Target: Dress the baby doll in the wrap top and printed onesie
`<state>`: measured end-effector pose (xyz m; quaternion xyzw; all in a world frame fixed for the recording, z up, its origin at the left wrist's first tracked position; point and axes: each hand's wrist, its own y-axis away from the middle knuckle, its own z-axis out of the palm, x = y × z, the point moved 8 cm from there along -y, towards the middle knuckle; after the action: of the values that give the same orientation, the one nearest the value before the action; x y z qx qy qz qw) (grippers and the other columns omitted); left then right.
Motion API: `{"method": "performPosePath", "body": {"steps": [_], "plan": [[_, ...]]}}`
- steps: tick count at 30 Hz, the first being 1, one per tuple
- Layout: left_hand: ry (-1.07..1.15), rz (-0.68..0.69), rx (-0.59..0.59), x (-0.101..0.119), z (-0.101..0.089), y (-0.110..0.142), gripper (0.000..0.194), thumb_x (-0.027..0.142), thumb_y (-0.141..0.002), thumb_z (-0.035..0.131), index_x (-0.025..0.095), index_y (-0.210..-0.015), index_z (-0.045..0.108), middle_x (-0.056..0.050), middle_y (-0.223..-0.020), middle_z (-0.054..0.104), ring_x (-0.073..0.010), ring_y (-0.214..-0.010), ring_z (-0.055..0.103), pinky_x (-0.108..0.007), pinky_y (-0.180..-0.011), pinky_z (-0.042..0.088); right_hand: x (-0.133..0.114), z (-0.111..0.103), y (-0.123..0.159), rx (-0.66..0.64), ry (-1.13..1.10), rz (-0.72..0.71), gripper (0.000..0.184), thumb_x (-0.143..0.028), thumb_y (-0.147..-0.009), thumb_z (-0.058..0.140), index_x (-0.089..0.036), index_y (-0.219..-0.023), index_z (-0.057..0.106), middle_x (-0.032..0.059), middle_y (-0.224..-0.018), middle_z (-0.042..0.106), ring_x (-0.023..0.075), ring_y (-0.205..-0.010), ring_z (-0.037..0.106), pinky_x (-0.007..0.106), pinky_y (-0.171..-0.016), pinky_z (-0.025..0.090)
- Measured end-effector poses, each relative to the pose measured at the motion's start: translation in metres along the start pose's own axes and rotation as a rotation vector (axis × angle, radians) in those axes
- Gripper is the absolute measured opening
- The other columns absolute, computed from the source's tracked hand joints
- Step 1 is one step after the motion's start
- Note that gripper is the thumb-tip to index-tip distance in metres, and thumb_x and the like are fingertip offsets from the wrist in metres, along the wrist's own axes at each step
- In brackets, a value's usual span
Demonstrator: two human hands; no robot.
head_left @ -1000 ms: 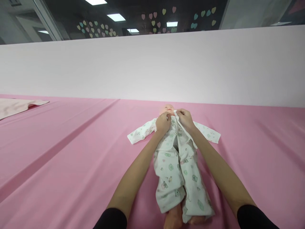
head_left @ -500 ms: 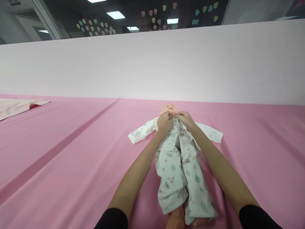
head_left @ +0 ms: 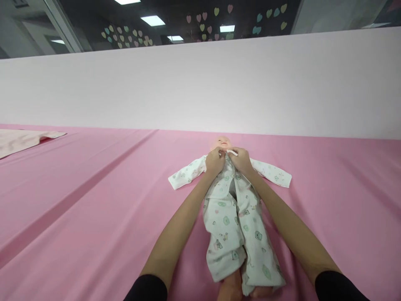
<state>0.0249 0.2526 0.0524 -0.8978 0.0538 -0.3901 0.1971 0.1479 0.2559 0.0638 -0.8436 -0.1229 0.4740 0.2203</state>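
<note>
A baby doll (head_left: 223, 142) lies on its back, head toward the wall and feet toward me. It wears a white printed jacket (head_left: 221, 186) and matching trousers (head_left: 225, 228). At the neck, my left hand (head_left: 215, 161) pinches the collar edge on the left side. My right hand (head_left: 241, 161) is closed on the white collar edge at the right, part of which shows above the fingers. The front of the jacket is joined at mid-chest and parts below it. Both sleeves lie spread outward, and the bare feet (head_left: 231, 287) stick out of the trouser legs.
A pink sheet (head_left: 103, 209) with long creases covers the surface. A pale folded cloth (head_left: 25, 140) lies at the far left. Behind the doll stands a white low wall (head_left: 200, 88), with a dark window (head_left: 175, 21) bearing heart stickers above it.
My right hand has drawn its fingers in at the collar, and a white edge of fabric now shows there. The left hand stays nearly in place at the neck.
</note>
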Motion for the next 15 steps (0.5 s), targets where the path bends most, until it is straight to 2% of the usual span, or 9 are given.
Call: {"method": "performPosePath", "body": {"steps": [5,10,15], "plan": [[0.043,0.022,0.020,0.0017,-0.0015,-0.0001,0.019,0.021,-0.082,0.049,0.020,-0.092,0.065,0.000,-0.092,0.070,-0.0131,-0.078,0.063,-0.024,-0.070,0.045,0.0010,-0.0031,-0.0014,-0.030,0.069,0.057,0.032,-0.028,-0.079,0.043,-0.013,-0.068,0.069,0.0046,-0.066,0.065,0.0189,-0.069,0.059,0.028,-0.065,0.041],[0.055,-0.004,0.013,0.0018,-0.0018,0.0004,0.017,0.022,-0.081,0.051,0.020,-0.090,0.065,0.000,-0.091,0.070,-0.0126,-0.076,0.063,-0.023,-0.071,0.045,0.0002,-0.0047,-0.0028,-0.030,0.057,0.047,0.022,-0.024,-0.073,0.050,-0.016,-0.071,0.070,0.0054,-0.076,0.069,0.0186,-0.073,0.062,0.027,-0.069,0.044],[0.079,-0.007,0.068,0.0026,-0.0057,0.0011,0.017,0.017,-0.078,0.049,0.020,-0.088,0.062,0.000,-0.087,0.070,-0.0130,-0.076,0.063,-0.023,-0.069,0.045,-0.0007,-0.0022,-0.0025,-0.076,0.160,0.093,0.018,-0.021,-0.069,0.053,-0.015,-0.076,0.069,0.0016,-0.056,0.061,0.0147,-0.055,0.055,0.025,-0.061,0.041]]}}
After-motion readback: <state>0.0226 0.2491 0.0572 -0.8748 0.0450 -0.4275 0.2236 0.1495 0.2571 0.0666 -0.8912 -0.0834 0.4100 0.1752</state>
